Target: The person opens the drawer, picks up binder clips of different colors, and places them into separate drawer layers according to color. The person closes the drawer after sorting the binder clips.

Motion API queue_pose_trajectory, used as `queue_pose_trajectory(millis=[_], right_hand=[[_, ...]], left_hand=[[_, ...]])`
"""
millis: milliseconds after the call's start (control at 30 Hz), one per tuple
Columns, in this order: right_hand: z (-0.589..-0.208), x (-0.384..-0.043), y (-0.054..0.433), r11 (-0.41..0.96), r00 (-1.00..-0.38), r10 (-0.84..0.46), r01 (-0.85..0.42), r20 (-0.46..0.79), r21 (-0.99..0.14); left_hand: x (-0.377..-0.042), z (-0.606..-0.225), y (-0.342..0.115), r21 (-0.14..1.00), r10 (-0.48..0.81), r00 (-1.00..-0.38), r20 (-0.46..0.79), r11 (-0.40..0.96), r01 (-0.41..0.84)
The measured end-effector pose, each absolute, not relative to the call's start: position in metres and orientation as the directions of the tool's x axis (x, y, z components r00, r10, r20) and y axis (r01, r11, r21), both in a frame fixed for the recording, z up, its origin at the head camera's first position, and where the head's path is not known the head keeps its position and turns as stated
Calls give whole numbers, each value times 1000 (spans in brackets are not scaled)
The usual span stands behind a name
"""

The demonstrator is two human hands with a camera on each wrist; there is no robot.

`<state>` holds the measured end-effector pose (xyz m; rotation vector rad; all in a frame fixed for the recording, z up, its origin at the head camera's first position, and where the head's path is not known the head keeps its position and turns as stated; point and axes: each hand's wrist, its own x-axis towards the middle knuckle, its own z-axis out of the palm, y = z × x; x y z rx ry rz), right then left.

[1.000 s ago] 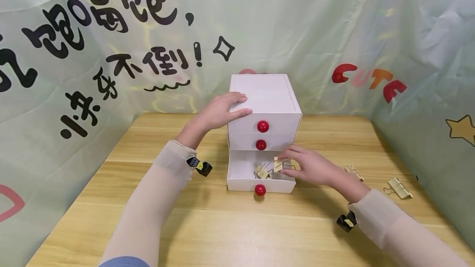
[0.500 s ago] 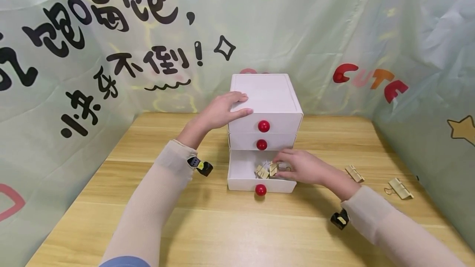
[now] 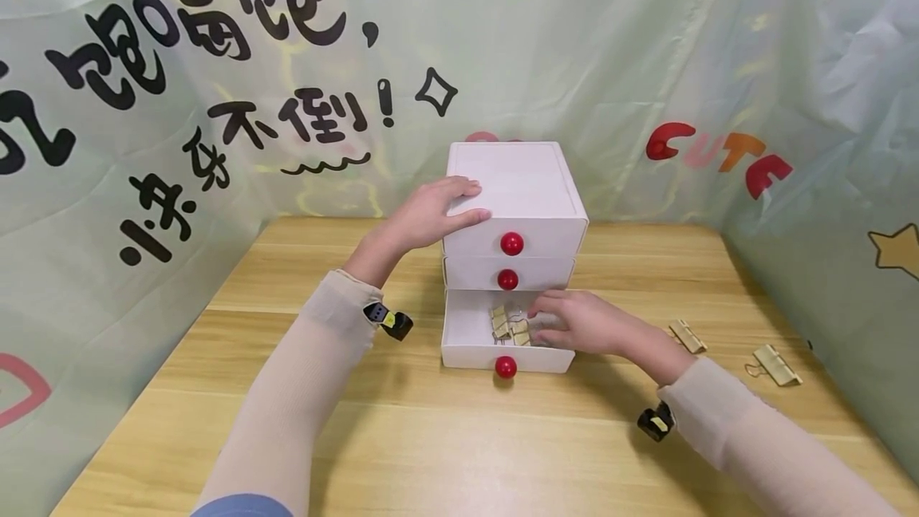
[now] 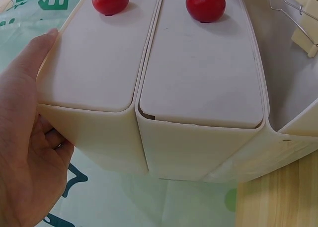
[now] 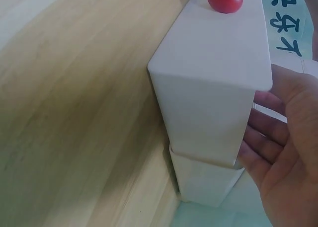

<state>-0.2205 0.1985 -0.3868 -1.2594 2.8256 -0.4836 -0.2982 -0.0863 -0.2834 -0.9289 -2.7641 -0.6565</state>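
A white three-drawer box (image 3: pixel 517 182) with red knobs stands on the table, its bottom drawer (image 3: pixel 470 353) pulled out. My left hand (image 3: pixel 424 214) rests on the box top near its left front edge; the left wrist view shows the thumb along that edge. In the open drawer lie cream binder clips, one (image 3: pixel 500 324) at the back left and another (image 3: pixel 521 333) close to my right hand. That right hand (image 3: pixel 581 321) reaches over the drawer's right wall with fingers loosely bent. In the right wrist view the wall hides the fingertips.
Two more cream binder clips lie on the wooden table (image 3: pixel 459 445) to the right, a nearer one (image 3: pixel 777 365) and one (image 3: pixel 688 336) beside my right wrist. A printed cloth (image 3: pixel 560 46) hangs behind and at both sides.
My right hand has moved slightly left and let go of the binder clip it held, which now lies in the drawer. The other clip there has shifted. My left hand stays put.
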Motion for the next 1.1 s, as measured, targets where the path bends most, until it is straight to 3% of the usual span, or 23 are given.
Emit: queue_pose_trajectory(millis=[500, 1100], right_hand=[[-385, -218, 221, 648, -704, -663, -710, 256, -274], [-385, -212, 270, 738, -797, -545, -604, 261, -302]], left_hand=[[-299, -282, -86, 349, 546, -790, 279, 709, 613], [-300, -284, -86, 352, 545, -792, 277, 709, 611]])
